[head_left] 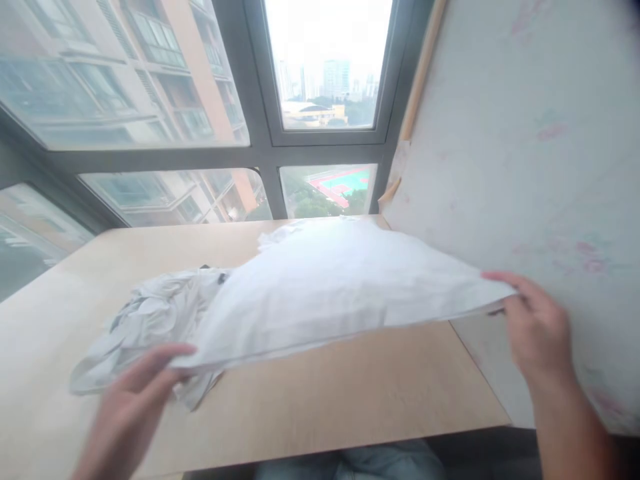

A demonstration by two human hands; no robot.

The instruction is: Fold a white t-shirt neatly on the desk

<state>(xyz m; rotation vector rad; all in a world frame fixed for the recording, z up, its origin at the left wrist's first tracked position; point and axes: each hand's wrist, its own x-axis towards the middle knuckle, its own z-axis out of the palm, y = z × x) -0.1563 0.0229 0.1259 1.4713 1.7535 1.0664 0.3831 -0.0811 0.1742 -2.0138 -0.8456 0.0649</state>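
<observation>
A white cloth [340, 280], perhaps a garment, is stretched between my two hands above the wooden tabletop. My left hand [137, 393] pinches its near left corner between thumb and fingers. At the right, my right hand [540, 323] grips the other near corner, a little higher than the left one. The cloth's far part reaches back toward the window. Beside it on the left lies a crumpled heap of light grey and white fabric [155, 313], partly behind my left hand and the stretched cloth.
The pale wooden tabletop [360, 393] ends at a near edge, with legs in blue trousers [390, 463] below. A wall with a floral pattern [500, 167] rises along the right side. Dark-framed windows [325, 138] stand behind the table.
</observation>
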